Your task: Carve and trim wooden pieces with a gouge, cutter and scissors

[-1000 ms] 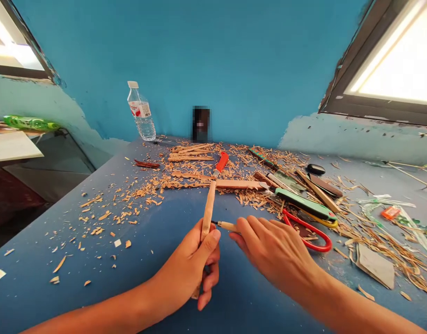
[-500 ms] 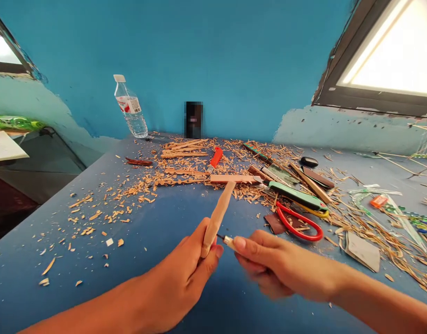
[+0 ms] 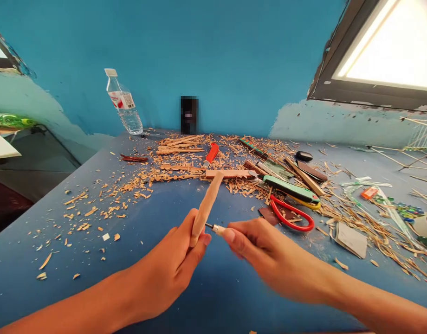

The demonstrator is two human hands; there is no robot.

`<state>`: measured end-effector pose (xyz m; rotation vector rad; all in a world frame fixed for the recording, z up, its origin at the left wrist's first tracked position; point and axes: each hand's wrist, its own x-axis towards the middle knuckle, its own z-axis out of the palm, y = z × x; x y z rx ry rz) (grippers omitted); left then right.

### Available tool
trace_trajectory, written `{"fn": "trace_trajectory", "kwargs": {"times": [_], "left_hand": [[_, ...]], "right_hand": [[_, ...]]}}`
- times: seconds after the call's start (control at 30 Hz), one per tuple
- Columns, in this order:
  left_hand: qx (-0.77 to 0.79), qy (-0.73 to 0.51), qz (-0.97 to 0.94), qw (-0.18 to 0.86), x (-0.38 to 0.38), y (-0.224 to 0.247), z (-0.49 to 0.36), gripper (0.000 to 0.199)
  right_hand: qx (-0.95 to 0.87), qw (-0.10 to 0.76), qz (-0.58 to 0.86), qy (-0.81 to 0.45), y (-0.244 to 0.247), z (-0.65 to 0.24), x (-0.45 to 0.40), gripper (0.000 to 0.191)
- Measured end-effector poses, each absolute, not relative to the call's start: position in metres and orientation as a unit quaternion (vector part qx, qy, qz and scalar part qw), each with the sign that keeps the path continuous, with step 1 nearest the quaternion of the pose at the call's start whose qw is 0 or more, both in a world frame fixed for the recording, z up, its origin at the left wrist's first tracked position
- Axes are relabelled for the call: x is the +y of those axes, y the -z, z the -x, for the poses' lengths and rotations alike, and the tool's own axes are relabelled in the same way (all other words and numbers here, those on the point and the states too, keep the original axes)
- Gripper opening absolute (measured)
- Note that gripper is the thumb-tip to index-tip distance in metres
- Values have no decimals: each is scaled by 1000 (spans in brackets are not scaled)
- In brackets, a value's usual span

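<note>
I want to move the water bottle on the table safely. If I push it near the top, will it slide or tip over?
The bottle would probably tip: it is tall and narrow and stands on a small base. It looks about a third full, so it is likely light and easy to knock. Once down, its round body may roll across the table. Pushing low seems safer.
</note>
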<state>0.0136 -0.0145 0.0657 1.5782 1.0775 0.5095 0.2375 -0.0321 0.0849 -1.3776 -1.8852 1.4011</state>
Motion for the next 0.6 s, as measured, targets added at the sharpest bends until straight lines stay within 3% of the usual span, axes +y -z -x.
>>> {"fn": "trace_trajectory", "kwargs": {"times": [0.1,0.2,0.3,0.4,0.47,0.6], "left_hand": [[411,-179,-736,508,-5,-79,-7,35],[407,-231,-708,529,14,-90,-3,33],[423,-448,-545,568,35,-101,3,36],[421,-460,-483,614,43,-105,9,28],[394,-375,-462,700,39,-102,9,28],[307,-277,-404,816,25,-90,0,24]], "right_hand": [[-437,177,382,-795,-92,-238,-36,58],[-371,185,351,-840,-85,-240,-36,55],[-583,265,488,-593,-72,-249,-27,55],[-734,280,575,-229,-67,-263,-14,45],[-762,273,568,-150,-69,-269,-9,34],[-788,327,507,-124,-75,-269,-12,16]]}}
